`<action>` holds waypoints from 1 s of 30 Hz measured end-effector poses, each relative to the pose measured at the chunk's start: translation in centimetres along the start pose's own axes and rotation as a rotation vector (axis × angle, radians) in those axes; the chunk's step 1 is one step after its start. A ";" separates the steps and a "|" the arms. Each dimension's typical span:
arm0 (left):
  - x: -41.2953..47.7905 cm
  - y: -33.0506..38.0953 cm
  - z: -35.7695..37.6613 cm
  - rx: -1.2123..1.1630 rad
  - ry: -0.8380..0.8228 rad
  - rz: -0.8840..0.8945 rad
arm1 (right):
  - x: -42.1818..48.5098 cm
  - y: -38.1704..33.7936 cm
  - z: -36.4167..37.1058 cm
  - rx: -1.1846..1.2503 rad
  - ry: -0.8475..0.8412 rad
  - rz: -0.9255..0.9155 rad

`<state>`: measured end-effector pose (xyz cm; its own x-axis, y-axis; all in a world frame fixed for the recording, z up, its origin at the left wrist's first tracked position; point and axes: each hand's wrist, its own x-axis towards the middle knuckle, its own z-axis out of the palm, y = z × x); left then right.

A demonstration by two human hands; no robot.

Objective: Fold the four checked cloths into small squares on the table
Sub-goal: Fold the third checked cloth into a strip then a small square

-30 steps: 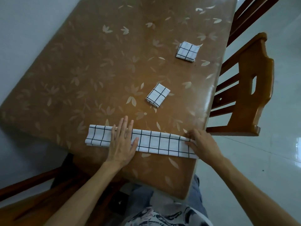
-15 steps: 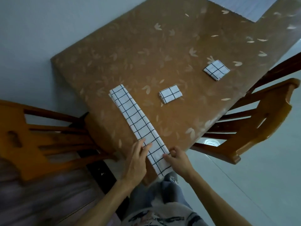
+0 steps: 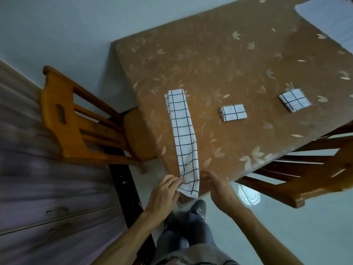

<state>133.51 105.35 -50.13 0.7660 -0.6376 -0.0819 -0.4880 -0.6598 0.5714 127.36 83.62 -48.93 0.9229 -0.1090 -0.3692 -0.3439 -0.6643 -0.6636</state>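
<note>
White checked strip (image 3: 183,134) lies along table (image 3: 210,64), near end drooping off its edge, left hand (image 3: 164,192) pinching that end, right hand (image 3: 219,188) spread just beside; looks soft, light, floppy, so best taken at both near corners.

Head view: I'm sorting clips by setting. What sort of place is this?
Probably a home dining room: a table with a leaf-patterned brown cover, the left wooden chair and the right wooden chair pulled up to it, and a chest of drawers at the left.
</note>
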 end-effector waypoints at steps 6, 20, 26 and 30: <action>0.4 0.1 1.3 0.042 0.026 0.143 | -0.7 -0.3 0.3 -0.226 0.182 -0.156; -0.1 1.0 4.5 0.021 -0.019 0.006 | 0.6 4.5 -0.6 0.006 0.103 -0.115; 0.1 2.2 5.9 0.017 0.240 -0.210 | 1.7 4.5 -0.8 0.054 -0.002 -0.032; 0.4 2.4 6.3 0.013 0.251 -0.342 | 2.8 4.0 -1.3 0.022 -0.058 0.035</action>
<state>130.02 101.01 -53.94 0.9621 -0.2652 -0.0631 -0.1916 -0.8225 0.5355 128.78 79.69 -51.75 0.8988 -0.0884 -0.4293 -0.3803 -0.6441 -0.6637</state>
